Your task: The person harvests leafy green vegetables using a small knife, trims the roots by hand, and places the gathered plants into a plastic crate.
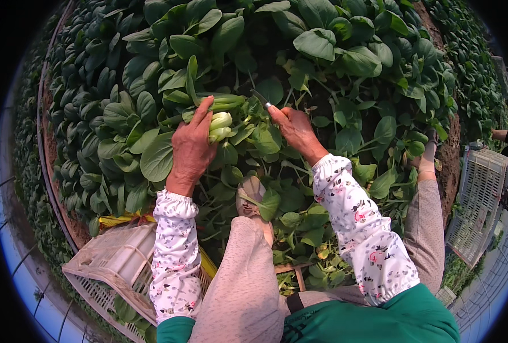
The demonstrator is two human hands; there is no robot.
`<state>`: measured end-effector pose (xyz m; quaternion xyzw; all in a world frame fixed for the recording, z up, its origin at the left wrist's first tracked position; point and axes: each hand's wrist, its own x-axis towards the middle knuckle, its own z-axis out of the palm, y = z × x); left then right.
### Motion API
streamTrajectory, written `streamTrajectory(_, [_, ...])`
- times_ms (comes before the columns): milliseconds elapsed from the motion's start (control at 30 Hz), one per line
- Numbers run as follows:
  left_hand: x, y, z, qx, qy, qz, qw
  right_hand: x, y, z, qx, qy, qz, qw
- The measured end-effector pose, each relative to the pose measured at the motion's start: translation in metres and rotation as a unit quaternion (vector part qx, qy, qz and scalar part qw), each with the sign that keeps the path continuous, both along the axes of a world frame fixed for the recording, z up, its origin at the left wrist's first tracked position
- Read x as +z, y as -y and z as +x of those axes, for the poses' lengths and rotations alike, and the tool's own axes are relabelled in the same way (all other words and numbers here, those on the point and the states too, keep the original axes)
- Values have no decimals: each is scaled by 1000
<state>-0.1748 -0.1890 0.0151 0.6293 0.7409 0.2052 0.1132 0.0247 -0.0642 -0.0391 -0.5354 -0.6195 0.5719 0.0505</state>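
Observation:
My left hand [193, 148] is closed around several cut heads of bok choy [220, 121], their pale stem ends pointing right. Part of their leaves is hidden behind the fingers and merges with the standing plants. A small knife [260, 98] is gripped in my right hand [297, 128], its blade pointing up and to the left, just right of the stems. Blade and bunch look apart. Below both hands, loose and broken bok choy leaves [266, 138] cover the ground.
Dense standing bok choy [125, 115] rises ahead and to the left. A plastic crate [121, 257] with leaves inside stands at lower left, beside my knee. My shoe [250, 195] is among the leaves. On the right, another crate [479, 201] stands near a person's arm [499, 135].

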Motion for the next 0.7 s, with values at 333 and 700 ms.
streamTrajectory(333, [24,36,23,-33,0,34,999,37,9,-29,-172,-347,-273,880])
streamTrajectory(700, [24,-38,14,-113,29,-76,990,36,14,-36,-161,-287,-220,918])
